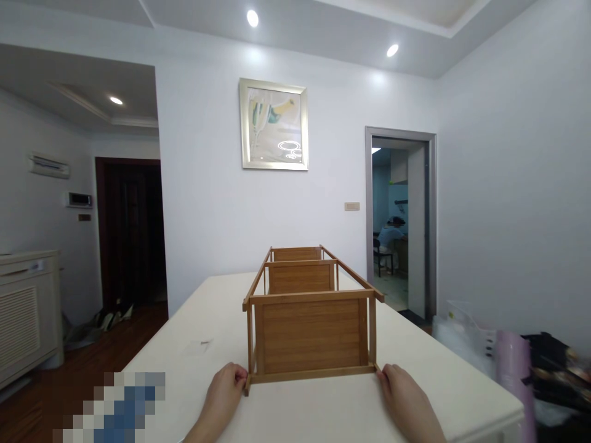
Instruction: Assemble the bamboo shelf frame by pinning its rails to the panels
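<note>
"Brown wood between the hands: how does that rack point(311, 320) lie?"

"On its side on the white table point(314, 412), just ahead of the left hand point(223, 394) and the right hand point(406, 394), with 1 end facing the person. Its long axis runs away from the hands, nearly straight, toward the wall point(198, 203)."

"So the panels stand up?"

"Yes. 3 show, 1 behind another, upright and crosswise to that axis. The nearest panel point(311, 335) spans much of the gap between the hands; the other 2 are farther off. Along the length run 2 upper rails, set higher than the hands."

"How is the left hand?"

"Fingers drawn together, pinched on the lower corner nearest it, at the end of the rack."

"And the right?"

"Thumb and fingers pinched at the opposite lower corner, hiding its tip. How firm either hold is, I cannot tell."

"Anything else around them?"

"A small pale piece point(199, 346), too faint to identify, lies on the table beyond the left hand. Well out past the right hand, beside the table, stands a pink roll point(513, 369). Far ahead of that hand, a person point(391, 237) sits beyond a door frame point(369, 215)."
</note>
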A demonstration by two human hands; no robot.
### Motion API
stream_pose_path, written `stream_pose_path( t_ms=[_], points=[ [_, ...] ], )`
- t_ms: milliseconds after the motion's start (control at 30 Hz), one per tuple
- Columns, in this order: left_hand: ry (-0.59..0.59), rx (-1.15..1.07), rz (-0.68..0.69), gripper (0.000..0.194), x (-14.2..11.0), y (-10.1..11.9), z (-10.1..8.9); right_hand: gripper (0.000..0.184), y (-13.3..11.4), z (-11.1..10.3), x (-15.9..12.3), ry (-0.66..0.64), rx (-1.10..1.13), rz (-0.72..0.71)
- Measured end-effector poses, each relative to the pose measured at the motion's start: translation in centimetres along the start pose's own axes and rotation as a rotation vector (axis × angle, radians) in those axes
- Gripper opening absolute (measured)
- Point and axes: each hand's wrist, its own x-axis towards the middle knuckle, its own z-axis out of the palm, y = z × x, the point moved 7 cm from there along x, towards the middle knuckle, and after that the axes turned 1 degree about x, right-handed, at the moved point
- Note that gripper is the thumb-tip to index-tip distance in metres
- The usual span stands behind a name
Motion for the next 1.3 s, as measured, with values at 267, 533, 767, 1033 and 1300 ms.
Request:
stream_pose_path(
  t_ms=[267,533,767,1033,1300],
  points=[
    [0.001,0.017,0.061,0.030,-0.4,0.6,-0.2,0.028,0.2,0.1,-0.1,0.005,-0.021,0.007],
    [-0.019,0.023,0.015,0.023,-0.1,0.0,0.0,0.030,-0.3,-0.4,-0.1,0.000,0.003,0.012],
    [-0.010,-0.009,0.010,0.026,-0.3,0.0,-0.4,0.028,0.0,0.2,-0.3,0.004,0.018,0.002],
    [-0.012,0.044,0.028,0.024,-0.1,-0.1,-0.3,0.027,-0.3,0.0,-0.4,0.003,-0.002,0.001],
    [-0.023,0.035,0.013,0.018,0.4,-0.9,0.2,0.028,-0.7,-0.2,-0.4,-0.006,0.033,-0.017]
  ],
)
